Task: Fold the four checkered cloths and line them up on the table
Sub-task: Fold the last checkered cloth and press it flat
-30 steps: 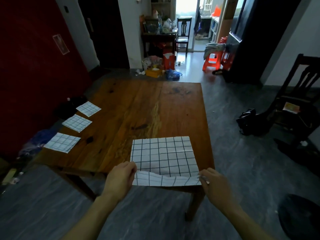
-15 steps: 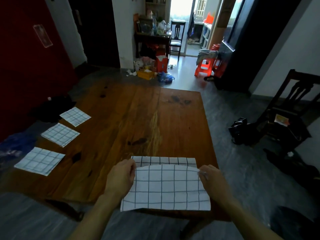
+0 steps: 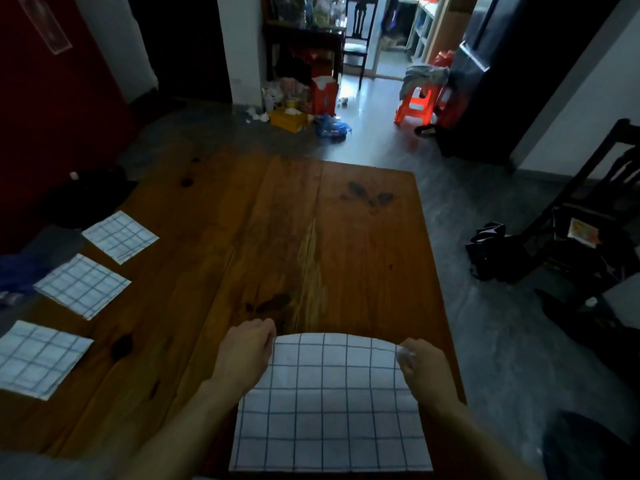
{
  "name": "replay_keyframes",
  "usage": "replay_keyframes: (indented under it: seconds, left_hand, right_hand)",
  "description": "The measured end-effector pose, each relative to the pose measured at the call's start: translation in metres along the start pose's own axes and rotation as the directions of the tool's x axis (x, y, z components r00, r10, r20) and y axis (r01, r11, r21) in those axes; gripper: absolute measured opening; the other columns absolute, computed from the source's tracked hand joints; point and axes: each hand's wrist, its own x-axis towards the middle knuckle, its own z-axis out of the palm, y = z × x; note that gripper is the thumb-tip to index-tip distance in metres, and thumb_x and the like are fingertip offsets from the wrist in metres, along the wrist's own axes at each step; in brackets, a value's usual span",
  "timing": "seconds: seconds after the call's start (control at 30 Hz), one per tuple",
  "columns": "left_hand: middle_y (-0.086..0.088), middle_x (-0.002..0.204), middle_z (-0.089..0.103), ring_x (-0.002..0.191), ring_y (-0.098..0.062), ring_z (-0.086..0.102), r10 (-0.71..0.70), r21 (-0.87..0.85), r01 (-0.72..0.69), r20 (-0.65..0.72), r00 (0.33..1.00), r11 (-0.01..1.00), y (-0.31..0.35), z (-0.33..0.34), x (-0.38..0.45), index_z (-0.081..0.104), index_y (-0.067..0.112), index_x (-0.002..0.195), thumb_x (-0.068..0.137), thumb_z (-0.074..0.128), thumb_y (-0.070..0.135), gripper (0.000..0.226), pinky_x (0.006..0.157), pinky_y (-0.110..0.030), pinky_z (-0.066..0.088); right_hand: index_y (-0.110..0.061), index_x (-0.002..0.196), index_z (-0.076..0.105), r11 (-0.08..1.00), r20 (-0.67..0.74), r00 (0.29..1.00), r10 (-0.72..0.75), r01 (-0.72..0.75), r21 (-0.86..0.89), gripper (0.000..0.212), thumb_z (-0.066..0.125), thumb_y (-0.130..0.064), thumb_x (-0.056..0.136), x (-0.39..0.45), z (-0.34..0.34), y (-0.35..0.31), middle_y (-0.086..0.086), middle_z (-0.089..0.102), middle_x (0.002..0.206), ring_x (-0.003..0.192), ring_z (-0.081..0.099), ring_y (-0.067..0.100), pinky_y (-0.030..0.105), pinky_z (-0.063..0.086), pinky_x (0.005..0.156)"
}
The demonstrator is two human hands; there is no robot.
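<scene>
A white cloth with a dark grid lies at the near edge of the wooden table, folded over on itself, its near part hanging past the edge. My left hand pinches its far left corner. My right hand pinches its far right corner. Three folded checkered cloths lie in a row along the table's left side: the far one, the middle one and the near one.
A dark wooden chair stands on the right with a black bag on the floor beside it. Beyond the table's far edge the floor holds clutter, a yellow box and orange stools.
Both hands carried the cloth's near edge up and away from me, over the rest of the cloth, to its far edge. The view tilted down and closer.
</scene>
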Motion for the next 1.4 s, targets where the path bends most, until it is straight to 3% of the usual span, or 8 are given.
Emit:
replay_keyframes:
  seconds: [0.13,0.23,0.3,0.53,0.73,0.93,1.17,1.4]
  left_hand:
    - [0.015,0.098,0.058,0.094,-0.008,0.052,-0.051,0.045,0.049,0.036,0.998,0.998,0.005,0.008,0.021,0.052,0.038,0.098,0.093,0.061,0.024,0.017,0.089,-0.031,0.045]
    - [0.009,0.112,0.060,0.108,-0.017,0.052,-0.052,0.076,0.052,0.005,0.999,0.996,0.005,0.013,0.030,0.061,0.029,0.112,0.085,0.069,0.022,0.029,0.091,-0.035,0.044]
    - [0.007,0.113,0.061,0.108,-0.019,0.052,-0.046,0.061,0.047,-0.006,0.999,0.997,0.006,0.016,0.032,0.063,0.026,0.111,0.082,0.073,0.019,0.031,0.089,-0.037,0.045]
    - [0.009,0.114,0.059,0.109,-0.014,0.052,-0.009,0.031,0.006,0.081,0.997,0.999,0.009,0.034,0.019,0.062,0.028,0.109,0.080,0.074,0.021,0.032,0.089,-0.031,0.045]
    - [0.007,0.118,0.060,0.112,-0.013,0.053,0.073,-0.003,-0.073,0.099,0.992,0.997,0.015,0.038,0.000,0.064,0.025,0.112,0.080,0.076,0.022,0.034,0.092,-0.026,0.042]
    - [0.005,0.125,0.058,0.121,-0.016,0.050,0.174,-0.048,-0.169,0.117,0.978,0.984,0.013,0.037,-0.042,0.063,0.024,0.117,0.086,0.070,0.026,0.032,0.101,-0.028,0.042]
    - [0.004,0.135,0.051,0.128,-0.017,0.041,0.335,-0.079,-0.326,0.148,0.931,0.942,0.027,0.048,-0.102,0.057,0.025,0.125,0.089,0.062,0.033,0.038,0.105,-0.032,0.040]
    - [0.002,0.133,0.054,0.125,-0.019,0.044,0.356,-0.036,-0.356,0.172,0.918,0.934,0.034,0.062,-0.135,0.057,0.023,0.124,0.091,0.059,0.031,0.035,0.104,-0.033,0.042]
  right_hand:
    - [-0.032,0.086,0.056,1.000,0.065,0.998,0.001,-0.003,0.029,0.019,0.064,-0.015,0.092,0.028,0.009,0.008,-0.013,0.057,0.087,0.078,0.055,0.004,0.017,0.046,0.068]
    - [-0.024,0.119,0.061,1.000,0.071,0.997,0.003,-0.003,0.007,0.035,0.071,-0.018,0.086,0.042,0.019,0.012,-0.004,0.059,0.115,0.106,0.056,0.011,0.029,0.051,0.091]
    - [-0.021,0.128,0.058,1.000,0.085,0.996,-0.008,0.007,0.009,0.046,0.072,-0.019,0.084,0.047,0.025,0.011,-0.001,0.057,0.124,0.115,0.053,0.015,0.032,0.048,0.098]
    - [-0.021,0.130,0.058,0.998,0.175,0.982,-0.063,0.058,0.037,0.045,0.070,-0.021,0.087,0.047,0.044,-0.003,0.000,0.053,0.131,0.122,0.047,0.016,0.031,0.044,0.103]
    - [-0.023,0.131,0.055,0.995,0.167,0.981,-0.099,0.097,0.018,0.044,0.068,-0.025,0.088,0.028,0.044,-0.016,-0.002,0.052,0.131,0.120,0.047,0.013,0.031,0.042,0.105]
    - [-0.027,0.134,0.051,0.996,0.164,0.983,-0.088,0.088,0.009,0.047,0.065,-0.031,0.090,-0.037,0.051,-0.032,-0.004,0.051,0.134,0.122,0.045,0.009,0.029,0.042,0.105]
    - [-0.024,0.139,0.045,0.996,0.208,0.977,-0.039,0.054,-0.067,0.053,0.065,-0.033,0.091,-0.125,0.066,-0.058,-0.001,0.040,0.147,0.137,0.035,0.014,0.033,0.032,0.117]
    - [-0.025,0.144,0.042,0.997,0.190,0.982,-0.013,0.026,-0.066,0.054,0.060,-0.035,0.094,-0.160,0.064,-0.054,0.002,0.033,0.155,0.144,0.028,0.018,0.034,0.028,0.119]
